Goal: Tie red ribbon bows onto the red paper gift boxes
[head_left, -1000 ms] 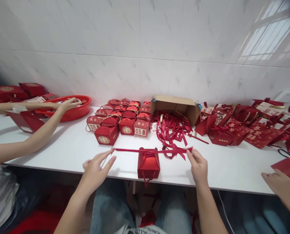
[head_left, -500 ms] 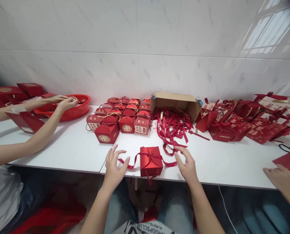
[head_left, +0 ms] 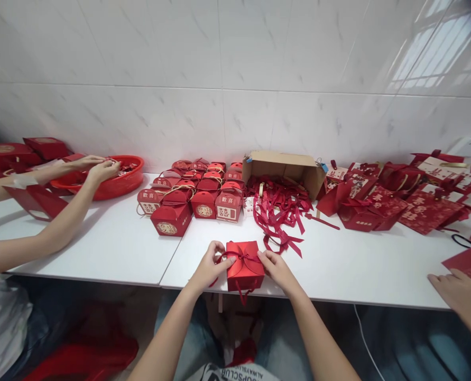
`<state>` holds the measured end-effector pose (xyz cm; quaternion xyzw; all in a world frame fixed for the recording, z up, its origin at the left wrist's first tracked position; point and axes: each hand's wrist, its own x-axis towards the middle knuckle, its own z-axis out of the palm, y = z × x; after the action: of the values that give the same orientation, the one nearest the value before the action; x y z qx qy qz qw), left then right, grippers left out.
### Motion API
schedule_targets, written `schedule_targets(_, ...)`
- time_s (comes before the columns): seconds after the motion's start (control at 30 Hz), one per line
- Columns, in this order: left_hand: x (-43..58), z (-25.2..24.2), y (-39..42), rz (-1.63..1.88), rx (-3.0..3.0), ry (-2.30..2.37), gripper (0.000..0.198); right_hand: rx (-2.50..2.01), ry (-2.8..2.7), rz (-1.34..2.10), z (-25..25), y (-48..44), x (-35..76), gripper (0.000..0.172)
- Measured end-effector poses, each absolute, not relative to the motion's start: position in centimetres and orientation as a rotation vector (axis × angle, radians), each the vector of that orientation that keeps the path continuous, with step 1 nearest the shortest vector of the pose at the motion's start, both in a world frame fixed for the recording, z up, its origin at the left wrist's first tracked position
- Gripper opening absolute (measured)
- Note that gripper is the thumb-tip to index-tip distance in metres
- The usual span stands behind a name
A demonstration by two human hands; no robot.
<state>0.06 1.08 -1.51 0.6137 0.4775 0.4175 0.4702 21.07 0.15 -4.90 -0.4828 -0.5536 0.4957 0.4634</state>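
Note:
A shiny red gift box stands at the table's front edge, a dark red ribbon crossed over its lid. At the box's left side, my left hand is closed on one ribbon end, thumb reaching to the lid's edge. My right hand pinches the ribbon's other side close against the box's right edge. Part of the ribbon hangs below the left fingers, and a loop drops over the box's front. Loose ribbons lie just behind my right hand.
Rows of small red boxes stand behind left. A cardboard box on its side spills ribbons. Red bags are piled right. A co-worker's hands are over a red basin; another person's hand is far right.
Both my hands have moved inward from either side to the box and closed on the ribbon near the lid. The box stays in nearly the same place.

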Motion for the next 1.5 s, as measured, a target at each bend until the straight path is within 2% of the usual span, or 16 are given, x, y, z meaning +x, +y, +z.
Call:
schedule_targets(0.17, -0.4, -1.1, 1.3, 0.915, 1.553, 1.136, 0.041, -1.134, -1.346, 1.259, -4.2, 0.4, 21.7, 0.046)
schedule_targets(0.37, -1.3, -1.5, 1.6, 1.001, 1.545, 1.191, 0.042, -1.133, -1.253, 1.17, -4.0, 0.2, 22.9, 0.042)
schedule_targets(0.53, -1.4, -1.5, 1.7, 1.02, 1.588, 1.212, 0.038, -1.107, -1.23, 1.31, -3.6, -0.2, 23.8, 0.039)
schedule_targets(0.67, -1.4, -0.1, 1.4, 1.143, 1.791, 1.341, 0.017, -1.028, -1.2, 1.467, -2.5, -0.8, 24.4, 0.035)
schedule_targets(0.77, -0.9, 1.6, 0.9, 1.241, 1.948, 1.333, 0.018, -0.908, -1.187, 1.517, -1.2, -1.0, 24.2, 0.031)
schedule_targets(0.87, 0.7, 3.2, 0.3, 1.169, 2.079, 1.174, 0.019, -0.869, -1.262, 1.471, 0.3, -1.0, 23.3, 0.031)
schedule_targets(0.97, 2.7, 3.9, -0.1, 1.08, 2.228, 1.207, 0.026, -0.863, -1.332, 1.439, 1.4, -0.9, 22.2, 0.03)
schedule_targets(1.1, 4.5, 4.0, 0.1, 1.14, 2.277, 1.351, 0.01, -0.915, -1.355, 1.368, 1.5, -0.8, 21.4, 0.033)
schedule_targets(1.17, 4.8, 4.0, 0.3, 1.19, 2.272, 1.38, 0.009, -0.953, -1.401, 1.273, 1.3, -0.6, 21.2, 0.036)
schedule_targets(1.3, 4.5, 4.3, 0.3, 1.203, 2.287, 1.375, 0.008, -0.933, -1.599, 1.034, 1.0, -0.2, 20.5, 0.02)
schedule_targets(1.37, 3.7, 4.6, 0.1, 1.145, 2.304, 1.329, 0.011, -0.928, -1.662, 0.928, 1.0, -0.2, 20.1, 0.015)
schedule_targets(1.5, 0.8, 4.6, -0.5, 0.94, 2.32, 1.138, 0.045, -0.947, -1.65, 0.85, 0.8, -0.3, 19.8, 0.015)
